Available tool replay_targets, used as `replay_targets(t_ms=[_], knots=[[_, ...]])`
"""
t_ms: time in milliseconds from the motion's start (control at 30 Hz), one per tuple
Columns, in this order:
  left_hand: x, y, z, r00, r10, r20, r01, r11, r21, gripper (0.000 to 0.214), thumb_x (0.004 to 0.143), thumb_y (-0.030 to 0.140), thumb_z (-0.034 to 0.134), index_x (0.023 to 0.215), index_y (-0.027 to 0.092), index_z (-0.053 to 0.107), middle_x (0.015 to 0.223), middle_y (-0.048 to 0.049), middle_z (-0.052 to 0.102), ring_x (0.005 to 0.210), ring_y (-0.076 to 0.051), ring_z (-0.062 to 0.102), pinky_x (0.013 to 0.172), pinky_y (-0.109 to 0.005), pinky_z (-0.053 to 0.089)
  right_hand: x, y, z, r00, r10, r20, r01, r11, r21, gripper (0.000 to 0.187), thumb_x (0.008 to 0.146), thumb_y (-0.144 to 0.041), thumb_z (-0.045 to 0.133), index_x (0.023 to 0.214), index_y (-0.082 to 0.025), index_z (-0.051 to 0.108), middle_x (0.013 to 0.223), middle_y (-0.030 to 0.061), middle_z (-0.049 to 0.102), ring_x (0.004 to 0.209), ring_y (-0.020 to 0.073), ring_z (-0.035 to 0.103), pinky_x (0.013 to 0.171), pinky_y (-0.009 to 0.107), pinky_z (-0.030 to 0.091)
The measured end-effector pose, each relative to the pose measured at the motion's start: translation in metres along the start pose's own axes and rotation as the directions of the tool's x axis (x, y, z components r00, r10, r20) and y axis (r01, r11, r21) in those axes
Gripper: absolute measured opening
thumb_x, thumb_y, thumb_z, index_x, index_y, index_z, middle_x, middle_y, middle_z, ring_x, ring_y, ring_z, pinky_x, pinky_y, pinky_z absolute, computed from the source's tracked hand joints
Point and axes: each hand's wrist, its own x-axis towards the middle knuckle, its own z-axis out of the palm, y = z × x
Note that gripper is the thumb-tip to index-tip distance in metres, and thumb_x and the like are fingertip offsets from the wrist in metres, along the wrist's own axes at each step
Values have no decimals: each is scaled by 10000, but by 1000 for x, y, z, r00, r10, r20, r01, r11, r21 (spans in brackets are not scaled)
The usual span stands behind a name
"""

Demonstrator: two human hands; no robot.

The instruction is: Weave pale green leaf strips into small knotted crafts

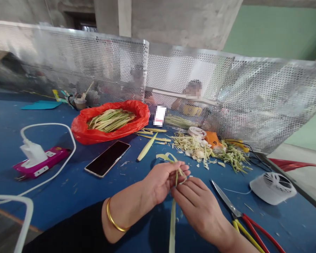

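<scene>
My left hand (162,181), with a gold bangle on its wrist, pinches a thin pale green leaf strip (172,221) near its top. My right hand (197,203) sits right beside it, fingers curled onto the same strip just below. The strip hangs down toward the bottom edge, and its upper end curls over the left fingers. Both hands hover above the blue table (76,182).
A red bag (80,126) of leaf strips lies at back left, a dark phone (107,158) before it. Loose strips (147,147) and a scrap pile (210,149) lie ahead. Scissors (242,216) and a white fan (272,186) are at right; a pink power strip (46,160) at left. A person sits behind the perforated metal screen (252,98).
</scene>
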Motion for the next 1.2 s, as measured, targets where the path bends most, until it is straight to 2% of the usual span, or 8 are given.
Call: replay_targets(t_ms=[133, 267, 467, 633, 733, 867, 1033, 1200], knots=[[-1, 3, 0, 998, 54, 14, -54, 997, 57, 110, 853, 159, 621, 844, 73, 689, 918, -130, 728, 780, -149, 705, 645, -171, 539, 2, 2, -9, 996, -81, 45, 79, 996, 45, 271, 927, -58, 379, 990, -116, 636, 761, 61, 665, 756, 187, 608, 831, 355, 445], [-4, 0, 0, 984, 158, 78, -170, 967, 189, 118, 800, 199, 686, 835, 88, 706, 884, -114, 720, 718, -130, 674, 596, -181, 514, 1, 3, -19, 981, 116, -155, -91, 984, 155, 214, 896, -68, 472, 1047, -145, 603, 818, 57, 678, 728, 169, 609, 761, 335, 462], [-11, -17, 2, 951, 115, 287, -246, 843, 478, 134, 732, 206, 642, 660, 111, 703, 614, -29, 626, 573, -105, 575, 519, -202, 485, -1, 13, -26, 736, 665, -127, -614, 735, 288, 122, 901, -256, 569, 932, -222, 683, 736, 8, 560, 614, 133, 561, 563, 249, 435], [-12, -25, 4, 947, 74, 314, -268, 721, 639, 147, 629, 103, 546, 630, 126, 692, 609, -26, 622, 571, -137, 576, 415, -209, 458, 3, 15, -24, 525, 827, 199, -841, 468, 273, 345, 809, -389, 638, 546, -198, 522, 599, -38, 448, 473, 97, 449, 438, 221, 330], [-11, -26, 4, 956, 9, 292, -214, 704, 677, 113, 656, 166, 575, 654, 135, 684, 625, -34, 639, 574, -149, 592, 358, -191, 401, 5, 13, -22, 469, 845, 257, -841, 339, 422, 379, 792, -359, 635, 520, -203, 423, 550, -64, 367, 445, 88, 401, 407, 209, 311], [-7, -21, 2, 974, -40, 224, -98, 814, 573, 98, 677, 218, 637, 654, 132, 677, 616, -32, 635, 541, -114, 578, 356, -158, 326, 7, 7, -24, 611, 789, -65, -680, 566, 466, 277, 829, -239, 595, 586, -206, 467, 579, -47, 444, 523, 108, 465, 489, 221, 388], [-3, -1, -1, 990, -73, 123, 37, 961, 274, 109, 767, 210, 635, 726, 129, 695, 715, -39, 690, 560, -70, 606, 394, -124, 305, 4, -6, -24, 942, 220, -254, -195, 973, 122, 141, 867, -94, 494, 863, -175, 610, 676, 22, 620, 594, 142, 542, 605, 288, 422], [-8, 19, 0, 993, -105, 45, 96, 981, 167, 100, 806, 195, 639, 790, 113, 693, 974, -110, 736, 724, -118, 702, 363, -115, 299, 0, -10, -18, 991, -103, -80, 88, 982, -170, 255, 911, -64, 400, 926, -123, 648, 694, 53, 655, 650, 170, 577, 739, 351, 416]])
